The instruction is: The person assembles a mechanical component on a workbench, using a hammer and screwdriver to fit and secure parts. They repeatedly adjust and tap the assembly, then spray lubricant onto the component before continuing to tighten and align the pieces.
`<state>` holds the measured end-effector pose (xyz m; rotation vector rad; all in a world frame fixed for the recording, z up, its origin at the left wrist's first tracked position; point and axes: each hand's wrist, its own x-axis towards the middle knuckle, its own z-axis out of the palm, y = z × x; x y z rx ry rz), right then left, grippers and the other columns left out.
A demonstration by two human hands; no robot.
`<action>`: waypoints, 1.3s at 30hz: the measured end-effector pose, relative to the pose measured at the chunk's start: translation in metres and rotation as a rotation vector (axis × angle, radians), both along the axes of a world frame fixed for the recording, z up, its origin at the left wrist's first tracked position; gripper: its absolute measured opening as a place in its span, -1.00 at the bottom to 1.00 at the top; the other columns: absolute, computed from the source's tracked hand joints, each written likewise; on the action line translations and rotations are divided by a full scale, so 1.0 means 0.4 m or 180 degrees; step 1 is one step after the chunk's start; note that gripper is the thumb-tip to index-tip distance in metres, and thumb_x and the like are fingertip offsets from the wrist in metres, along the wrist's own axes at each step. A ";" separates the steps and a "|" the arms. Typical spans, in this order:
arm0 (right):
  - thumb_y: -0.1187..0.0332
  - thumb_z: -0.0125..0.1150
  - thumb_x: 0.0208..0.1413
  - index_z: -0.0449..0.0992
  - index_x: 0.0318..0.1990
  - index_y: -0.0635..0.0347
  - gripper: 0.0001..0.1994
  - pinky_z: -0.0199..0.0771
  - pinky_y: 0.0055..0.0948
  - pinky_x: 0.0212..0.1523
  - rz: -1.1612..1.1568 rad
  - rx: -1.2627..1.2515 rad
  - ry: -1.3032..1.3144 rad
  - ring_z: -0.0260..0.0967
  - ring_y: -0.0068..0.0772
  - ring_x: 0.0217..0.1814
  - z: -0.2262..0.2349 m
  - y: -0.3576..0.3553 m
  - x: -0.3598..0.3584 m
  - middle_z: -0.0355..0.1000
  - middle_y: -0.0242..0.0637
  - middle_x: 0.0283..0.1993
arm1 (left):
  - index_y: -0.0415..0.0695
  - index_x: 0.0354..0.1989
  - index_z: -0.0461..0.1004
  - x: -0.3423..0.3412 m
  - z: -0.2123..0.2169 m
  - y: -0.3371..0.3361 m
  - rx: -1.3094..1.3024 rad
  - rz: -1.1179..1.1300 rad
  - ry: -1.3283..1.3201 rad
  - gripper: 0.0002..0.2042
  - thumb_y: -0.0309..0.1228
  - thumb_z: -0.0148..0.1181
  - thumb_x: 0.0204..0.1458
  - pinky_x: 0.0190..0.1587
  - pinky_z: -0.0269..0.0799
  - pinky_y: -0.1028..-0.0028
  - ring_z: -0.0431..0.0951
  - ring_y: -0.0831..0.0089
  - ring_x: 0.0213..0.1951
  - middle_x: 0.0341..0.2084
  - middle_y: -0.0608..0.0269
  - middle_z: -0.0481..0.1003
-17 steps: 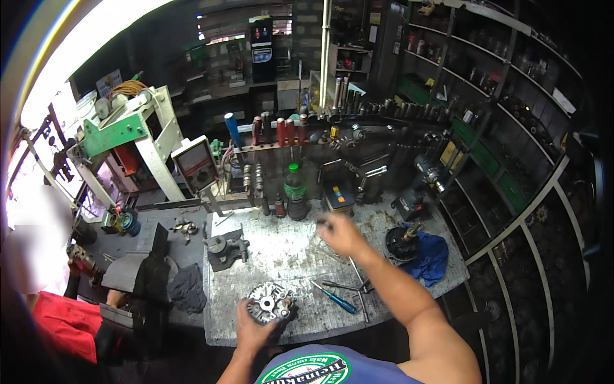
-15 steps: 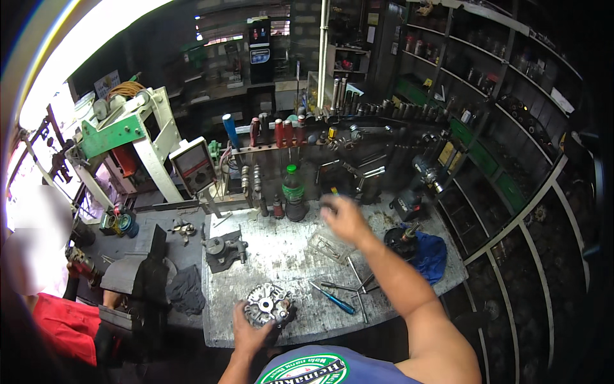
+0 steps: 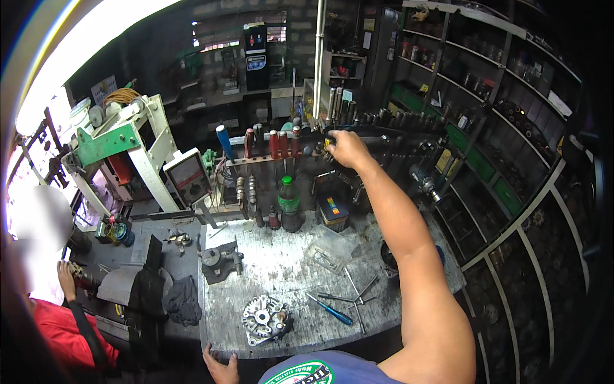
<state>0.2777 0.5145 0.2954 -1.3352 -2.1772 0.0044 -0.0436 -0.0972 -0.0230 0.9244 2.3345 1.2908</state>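
Workbench [image 3: 268,269] bears one alternator housing [image 3: 265,319]; right hand [image 3: 345,148] pinches racked tools [image 3: 332,147].

Grey bench, bright handles

The worktop [image 3: 275,269] is mottled grey; the alternator [image 3: 263,318] on it is silver. The screwdriver [image 3: 330,310] has a blue handle, the bottle [image 3: 289,201] a green cap. Rack handles [image 3: 276,143] are red, one blue [image 3: 223,141]. The press [image 3: 109,142] is green and white.
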 end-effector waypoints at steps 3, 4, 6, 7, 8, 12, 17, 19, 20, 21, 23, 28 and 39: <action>0.25 0.44 0.22 0.72 0.15 0.21 -0.61 0.64 -0.04 0.22 -0.0080 0.0116 0.0154 0.67 0.14 0.14 0.005 0.016 -0.011 0.69 0.12 0.04 | -0.23 0.48 0.23 -0.003 -0.029 -0.014 -0.0008 0.0047 -0.0031 -0.15 -0.63 0.50 -0.05 0.29 0.51 0.12 0.52 -0.02 0.24 0.37 -0.11 0.33; 0.26 0.44 0.21 0.73 0.14 0.19 -0.62 0.66 -0.05 0.20 -0.0003 0.0215 0.0520 0.68 0.12 0.13 0.006 0.020 -0.009 0.69 0.11 0.04 | -0.23 0.48 0.23 -0.005 -0.037 -0.015 -0.0014 0.0052 -0.0018 -0.15 -0.63 0.50 -0.05 0.28 0.51 0.12 0.52 -0.02 0.24 0.37 -0.10 0.33; 0.27 0.44 0.19 0.76 0.10 0.15 -0.65 0.68 -0.09 0.18 0.0021 0.0285 0.1180 0.69 0.08 0.13 0.009 0.029 0.001 0.69 0.09 0.05 | -0.23 0.48 0.23 -0.007 -0.049 -0.016 -0.0016 0.0065 0.0004 -0.16 -0.64 0.50 -0.04 0.28 0.52 0.12 0.52 -0.02 0.24 0.37 -0.09 0.34; 0.31 0.41 0.17 0.76 0.07 0.17 -0.67 0.69 -0.15 0.14 -0.0002 0.0399 0.1420 0.72 0.01 0.10 0.013 0.032 0.012 0.71 0.08 0.02 | -0.23 0.49 0.23 -0.008 -0.052 -0.015 -0.0018 0.0036 0.0006 -0.15 -0.63 0.50 -0.04 0.28 0.52 0.12 0.52 -0.02 0.24 0.37 -0.08 0.34; 0.33 0.41 0.18 0.77 0.06 0.17 -0.69 0.70 -0.16 0.12 -0.0059 0.0491 0.1667 0.73 -0.01 0.07 0.018 0.036 0.020 0.72 0.06 0.00 | -0.22 0.49 0.23 -0.009 -0.054 -0.017 -0.0032 0.0007 0.0011 -0.15 -0.63 0.50 -0.04 0.28 0.52 0.12 0.52 -0.02 0.24 0.37 -0.08 0.33; 0.37 0.30 0.24 0.71 -0.06 0.28 -0.78 0.69 -0.28 -0.17 0.0404 0.0009 0.4077 0.70 -0.20 -0.20 0.031 0.023 0.059 0.65 -0.25 -0.30 | -0.22 0.49 0.22 -0.014 -0.046 -0.021 -0.0047 0.0073 -0.0202 -0.15 -0.63 0.50 -0.03 0.27 0.54 0.12 0.52 -0.02 0.26 0.37 -0.07 0.33; 0.37 0.27 0.22 0.67 -0.07 0.23 -0.79 0.71 -0.23 -0.21 0.0532 -0.1468 0.3007 0.69 -0.22 -0.22 0.004 -0.029 0.087 0.60 -0.28 -0.28 | -0.22 0.50 0.21 -0.016 -0.042 -0.016 -0.0094 0.0131 -0.0232 -0.15 -0.62 0.50 -0.01 0.27 0.54 0.13 0.54 -0.02 0.25 0.37 -0.09 0.35; 0.40 0.25 0.22 0.70 0.10 0.17 -0.68 0.67 0.06 0.09 0.0098 0.0737 0.0228 0.70 0.09 -0.04 -0.031 -0.043 0.066 0.68 0.01 -0.07 | -0.22 0.50 0.22 -0.014 -0.039 -0.010 -0.0095 0.0121 -0.0231 -0.15 -0.61 0.50 -0.01 0.26 0.55 0.13 0.55 -0.02 0.24 0.37 -0.10 0.35; 0.44 0.21 0.22 0.67 0.15 0.17 -0.65 0.66 0.07 0.08 0.0006 0.0828 0.0028 0.67 0.13 0.02 -0.042 -0.038 0.053 0.68 0.02 -0.04 | -0.22 0.50 0.22 -0.014 -0.037 -0.007 -0.0124 0.0057 -0.0127 -0.16 -0.61 0.50 -0.01 0.26 0.55 0.14 0.56 -0.01 0.23 0.37 -0.10 0.35; 0.48 0.18 0.23 0.65 0.20 0.16 -0.61 0.66 0.07 0.08 -0.0028 0.0980 -0.0182 0.65 0.17 0.08 -0.058 -0.037 0.046 0.68 0.02 -0.01 | -0.21 0.50 0.22 -0.014 -0.032 -0.007 -0.0164 -0.0014 -0.0020 -0.16 -0.61 0.50 -0.01 0.26 0.55 0.14 0.56 -0.01 0.23 0.37 -0.11 0.36; 0.52 0.12 0.24 0.66 0.15 0.15 -0.64 0.65 0.11 0.09 -0.0118 0.0730 -0.0544 0.65 0.16 0.09 -0.075 -0.016 0.032 0.68 0.02 0.00 | -0.21 0.49 0.24 -0.011 -0.024 0.000 -0.0182 -0.0062 0.0025 -0.17 -0.60 0.51 -0.01 0.25 0.55 0.16 0.57 0.01 0.22 0.36 -0.10 0.36; 0.42 0.08 0.32 0.69 -0.17 0.19 -0.79 0.70 0.13 -0.02 -0.0183 0.0659 -0.0946 0.69 0.20 -0.01 -0.092 0.014 0.032 0.67 0.01 -0.10 | -0.21 0.45 0.28 0.004 -0.016 -0.002 -0.0161 -0.0058 0.0041 -0.21 -0.59 0.51 -0.01 0.22 0.57 0.17 0.58 0.02 0.19 0.31 -0.06 0.39; 0.42 0.19 0.28 0.62 -0.07 0.16 -0.85 0.74 0.04 -0.17 -0.0515 0.1569 -0.0623 0.70 0.11 -0.17 0.096 -0.220 0.050 0.61 -0.08 -0.13 | -0.28 0.38 0.34 0.020 0.075 -0.022 0.0151 0.0071 0.0193 -0.28 -0.64 0.47 -0.02 0.29 0.51 0.17 0.56 0.05 0.20 0.24 -0.05 0.45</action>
